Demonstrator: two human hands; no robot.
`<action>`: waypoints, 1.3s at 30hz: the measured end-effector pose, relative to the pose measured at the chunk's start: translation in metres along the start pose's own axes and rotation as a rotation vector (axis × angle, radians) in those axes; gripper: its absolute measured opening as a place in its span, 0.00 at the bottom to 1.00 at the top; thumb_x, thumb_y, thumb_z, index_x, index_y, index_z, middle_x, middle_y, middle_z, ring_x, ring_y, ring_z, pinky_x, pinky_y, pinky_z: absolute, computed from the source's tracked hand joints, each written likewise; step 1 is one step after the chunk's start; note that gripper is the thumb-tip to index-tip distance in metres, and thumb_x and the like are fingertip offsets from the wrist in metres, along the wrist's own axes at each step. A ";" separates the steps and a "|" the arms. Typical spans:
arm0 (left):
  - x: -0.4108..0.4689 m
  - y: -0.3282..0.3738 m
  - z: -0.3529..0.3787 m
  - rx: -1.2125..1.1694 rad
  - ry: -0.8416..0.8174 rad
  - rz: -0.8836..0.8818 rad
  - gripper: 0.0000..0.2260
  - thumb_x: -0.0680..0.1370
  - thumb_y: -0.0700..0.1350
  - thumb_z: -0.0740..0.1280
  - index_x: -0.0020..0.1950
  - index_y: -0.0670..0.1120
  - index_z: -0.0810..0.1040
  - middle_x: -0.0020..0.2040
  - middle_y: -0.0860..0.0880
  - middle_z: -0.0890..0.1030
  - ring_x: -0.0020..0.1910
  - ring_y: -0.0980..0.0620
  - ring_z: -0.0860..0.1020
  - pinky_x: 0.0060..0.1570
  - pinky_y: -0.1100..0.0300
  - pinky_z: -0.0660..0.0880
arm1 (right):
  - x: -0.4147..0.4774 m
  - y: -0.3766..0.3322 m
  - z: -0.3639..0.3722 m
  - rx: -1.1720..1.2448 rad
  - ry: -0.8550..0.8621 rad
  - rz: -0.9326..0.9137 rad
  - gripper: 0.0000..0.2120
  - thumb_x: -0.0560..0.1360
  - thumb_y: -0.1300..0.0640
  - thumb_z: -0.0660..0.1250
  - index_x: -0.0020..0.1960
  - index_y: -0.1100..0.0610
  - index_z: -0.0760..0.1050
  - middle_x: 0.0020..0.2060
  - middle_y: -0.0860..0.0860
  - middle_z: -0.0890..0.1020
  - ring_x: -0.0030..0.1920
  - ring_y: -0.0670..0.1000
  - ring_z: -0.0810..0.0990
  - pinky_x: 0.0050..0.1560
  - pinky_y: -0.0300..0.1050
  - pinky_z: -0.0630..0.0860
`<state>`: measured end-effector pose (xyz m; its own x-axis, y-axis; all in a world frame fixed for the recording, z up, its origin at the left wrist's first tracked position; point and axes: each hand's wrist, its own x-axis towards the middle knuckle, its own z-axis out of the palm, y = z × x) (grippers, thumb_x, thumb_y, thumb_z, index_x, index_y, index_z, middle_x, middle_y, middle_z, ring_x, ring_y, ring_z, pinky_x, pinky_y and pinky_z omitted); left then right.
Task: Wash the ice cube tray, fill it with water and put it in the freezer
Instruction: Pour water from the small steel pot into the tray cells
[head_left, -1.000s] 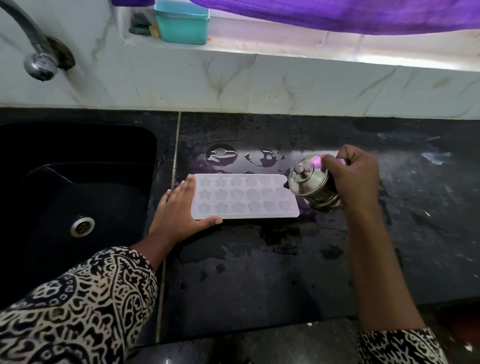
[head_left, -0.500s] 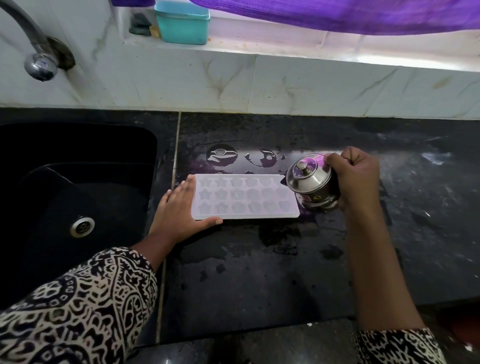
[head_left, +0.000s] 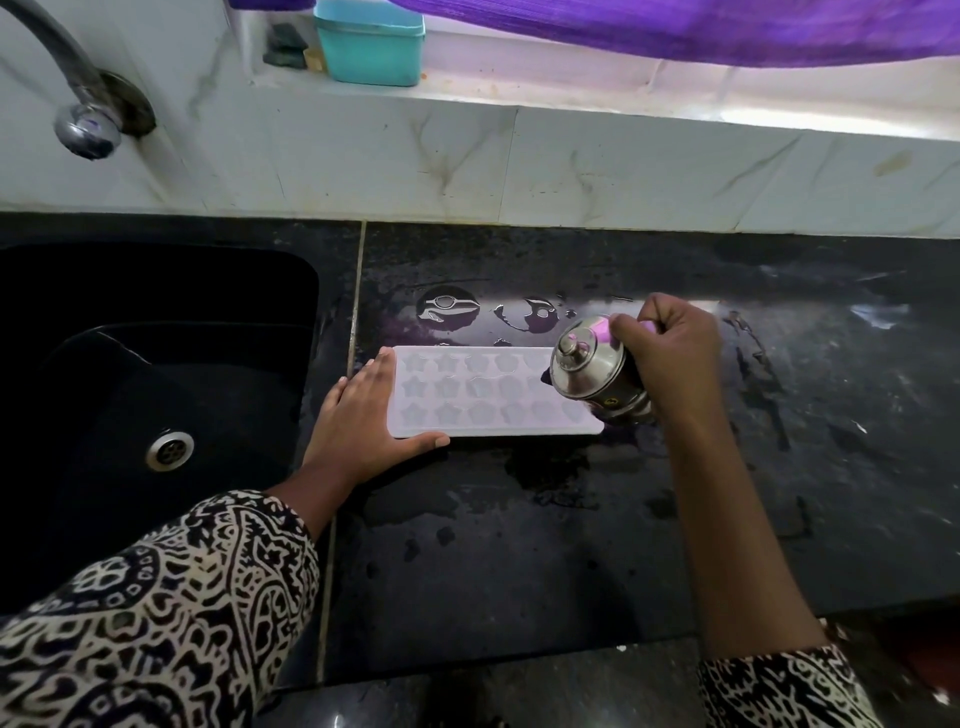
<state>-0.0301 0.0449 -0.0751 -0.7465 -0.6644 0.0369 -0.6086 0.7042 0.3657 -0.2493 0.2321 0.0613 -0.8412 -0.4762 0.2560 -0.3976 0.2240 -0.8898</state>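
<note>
The ice cube tray (head_left: 467, 400) lies mid-frame on the table (head_left: 519, 545), long axis left-right. The left hand (head_left: 363, 421), fingers straight, braces its left end. The right hand (head_left: 670, 348) grips a steel pot (head_left: 592, 369) tilted over its right end, perhaps pouring.

An ice cube tray (head_left: 467, 400) lies flat on the counter (head_left: 519, 545), just right of the sink (head_left: 156, 364), whose drain (head_left: 169, 450) is set in its floor. The left hand (head_left: 358, 426) rests flat against the tray's left end, and the right hand (head_left: 670, 348) holds a lidded pot (head_left: 592, 371) tilted over its right end. Puddles (head_left: 449, 309) lie just beyond the tray. A tap (head_left: 78, 104) juts from the far wall above the sink, and a box (head_left: 371, 47) stands on the ledge (head_left: 571, 104) behind.
</note>
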 end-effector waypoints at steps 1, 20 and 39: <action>0.000 0.000 0.000 0.001 0.000 0.000 0.59 0.60 0.83 0.51 0.80 0.48 0.44 0.80 0.50 0.52 0.78 0.52 0.54 0.75 0.50 0.49 | 0.000 0.000 0.000 -0.003 -0.001 -0.002 0.13 0.64 0.58 0.71 0.30 0.58 0.66 0.26 0.53 0.67 0.29 0.49 0.64 0.33 0.42 0.66; 0.000 0.002 -0.002 0.019 -0.007 -0.007 0.59 0.59 0.83 0.50 0.80 0.47 0.45 0.80 0.51 0.52 0.78 0.53 0.54 0.75 0.50 0.49 | 0.010 0.012 -0.025 0.380 0.112 0.199 0.19 0.65 0.67 0.67 0.21 0.52 0.66 0.21 0.47 0.71 0.25 0.46 0.66 0.26 0.37 0.66; -0.001 0.003 -0.003 0.030 -0.009 -0.010 0.59 0.60 0.83 0.50 0.80 0.47 0.46 0.80 0.48 0.56 0.78 0.50 0.56 0.75 0.49 0.50 | 0.012 0.029 -0.045 0.016 0.046 0.049 0.19 0.66 0.64 0.69 0.26 0.53 0.61 0.19 0.44 0.63 0.23 0.43 0.59 0.25 0.36 0.59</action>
<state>-0.0307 0.0467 -0.0708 -0.7428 -0.6690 0.0247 -0.6236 0.7048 0.3383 -0.2875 0.2710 0.0551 -0.8758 -0.4249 0.2289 -0.3499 0.2322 -0.9076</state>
